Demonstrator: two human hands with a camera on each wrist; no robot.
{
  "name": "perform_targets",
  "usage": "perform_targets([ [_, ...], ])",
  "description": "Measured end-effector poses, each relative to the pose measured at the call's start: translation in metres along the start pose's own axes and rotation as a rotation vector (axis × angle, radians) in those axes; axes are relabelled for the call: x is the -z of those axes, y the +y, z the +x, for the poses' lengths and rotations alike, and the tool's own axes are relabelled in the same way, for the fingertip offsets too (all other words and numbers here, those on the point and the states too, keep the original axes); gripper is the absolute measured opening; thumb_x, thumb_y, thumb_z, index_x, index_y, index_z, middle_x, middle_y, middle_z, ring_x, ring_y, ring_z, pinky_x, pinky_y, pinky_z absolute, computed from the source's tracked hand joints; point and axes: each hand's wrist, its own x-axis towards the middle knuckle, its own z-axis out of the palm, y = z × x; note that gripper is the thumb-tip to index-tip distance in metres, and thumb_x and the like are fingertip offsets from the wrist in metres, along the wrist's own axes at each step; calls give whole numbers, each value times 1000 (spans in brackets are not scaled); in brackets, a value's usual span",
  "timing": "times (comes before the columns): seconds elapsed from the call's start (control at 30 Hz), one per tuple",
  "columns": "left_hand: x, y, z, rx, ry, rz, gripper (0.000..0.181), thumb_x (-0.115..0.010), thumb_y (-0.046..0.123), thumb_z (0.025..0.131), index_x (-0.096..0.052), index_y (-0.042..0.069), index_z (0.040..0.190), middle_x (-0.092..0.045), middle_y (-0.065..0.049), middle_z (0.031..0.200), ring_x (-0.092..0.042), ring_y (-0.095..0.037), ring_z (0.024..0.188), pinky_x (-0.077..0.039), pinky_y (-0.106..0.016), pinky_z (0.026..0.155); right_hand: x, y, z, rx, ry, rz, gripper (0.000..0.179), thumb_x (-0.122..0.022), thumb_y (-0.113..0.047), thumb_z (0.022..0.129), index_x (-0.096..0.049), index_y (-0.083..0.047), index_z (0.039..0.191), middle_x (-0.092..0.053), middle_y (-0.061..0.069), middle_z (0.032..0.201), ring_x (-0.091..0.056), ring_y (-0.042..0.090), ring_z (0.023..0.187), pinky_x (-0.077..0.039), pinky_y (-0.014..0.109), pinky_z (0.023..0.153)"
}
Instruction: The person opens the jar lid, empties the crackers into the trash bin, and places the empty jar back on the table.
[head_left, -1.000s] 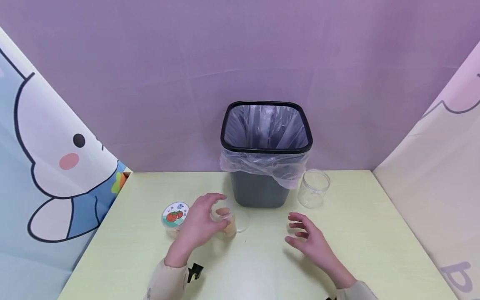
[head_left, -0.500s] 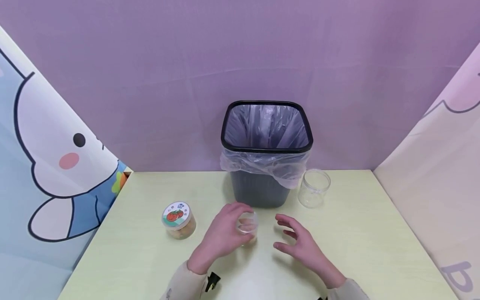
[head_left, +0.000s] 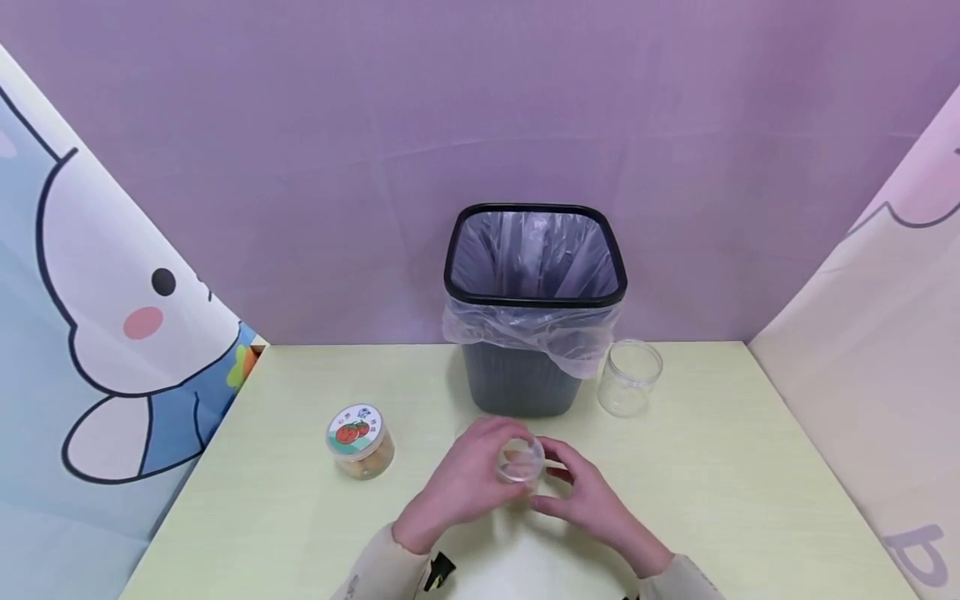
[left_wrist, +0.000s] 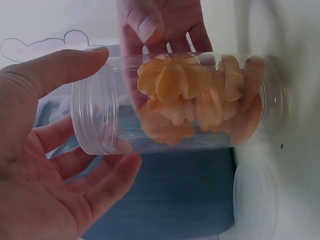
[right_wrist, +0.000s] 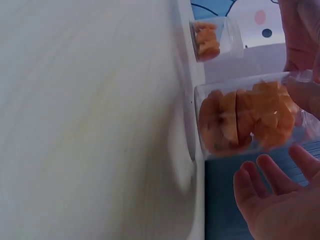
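Note:
My left hand (head_left: 480, 468) grips a clear plastic jar (left_wrist: 127, 97) near its uncovered rim, thumb on one side and fingers round the other. Inside the jar lie orange, flower-shaped cookies (left_wrist: 175, 85), packed towards the bottom. In the right wrist view the jar's base is right at the tabletop (right_wrist: 100, 125). My right hand (head_left: 581, 496) is beside the jar on its right, fingers spread and loosely bent, with a gap to the jar in the right wrist view. A clear round lid (left_wrist: 255, 200) lies on the table, mostly hidden behind my left hand in the head view.
A grey trash bin (head_left: 517, 379) with a black rim and plastic liner stands behind the hands. An uncovered clear jar (head_left: 628, 383) stands right of it. On the left is a lidded jar (head_left: 362, 446) with a tomato label. Purple cloth (head_left: 337, 208) hangs behind the table.
My left hand has carried the jar rightwards, away from the lidded jar. My right hand has moved left, and the two hands are now close together around the jar.

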Motion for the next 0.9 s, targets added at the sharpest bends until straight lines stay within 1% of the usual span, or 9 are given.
perform_targets([
  [0.13, -7, 0, 1, -13, -17, -18, 57, -91, 29, 67, -67, 20, 118, -61, 7, 126, -52, -16, 121, -44, -40, 102, -2, 0, 1, 1, -12, 6, 74, -86, -13, 77, -50, -11, 142, -56, 19, 135, -52, 35, 125, -47, 39, 101],
  [0.3, -13, -1, 2, -44, -2, -20, 58, -91, 33, 68, -67, 20, 119, -62, 7, 125, -53, -14, 120, -44, -38, 102, -1, 1, 0, -21, -14, -11, 76, -86, -14, 77, -49, -10, 142, -57, 17, 134, -55, 32, 122, -46, 37, 102],
  [0.43, -16, -3, 2, -51, 8, -64, 59, -92, 34, 67, -66, 21, 119, -62, 9, 125, -53, -13, 120, -43, -37, 103, -2, 0, 1, -44, -10, 4, 77, -87, -17, 75, -49, -11, 142, -57, 13, 135, -56, 31, 122, -45, 36, 104],
  [0.57, -17, -9, 3, -46, -7, -146, 63, -92, 35, 67, -65, 21, 122, -61, 11, 125, -53, -12, 120, -42, -37, 103, -3, 0, 2, -62, -19, 31, 78, -87, -20, 75, -49, -10, 142, -58, 11, 135, -56, 31, 122, -44, 33, 104],
  [0.67, -17, -14, 3, -40, -33, -226, 67, -92, 33, 68, -62, 20, 127, -60, 10, 127, -53, -12, 119, -45, -35, 100, -3, 1, 3, -82, -44, 80, 76, -86, -16, 76, -50, -7, 142, -58, 13, 134, -55, 32, 123, -44, 30, 103],
  [0.83, -15, -25, 4, -51, -99, -361, 73, -91, 27, 71, -59, 18, 136, -60, 7, 132, -54, -13, 120, -48, -31, 94, 0, 5, 5, -103, -102, 142, 70, -83, -9, 77, -52, -4, 139, -59, 12, 134, -54, 33, 125, -42, 27, 103],
  [0.9, -13, -29, 5, -59, -132, -416, 74, -90, 25, 72, -58, 18, 137, -60, 8, 134, -54, -13, 121, -48, -32, 94, 1, 6, 6, -109, -121, 157, 68, -83, -8, 77, -53, -3, 138, -60, 11, 133, -53, 33, 125, -42, 27, 103],
])
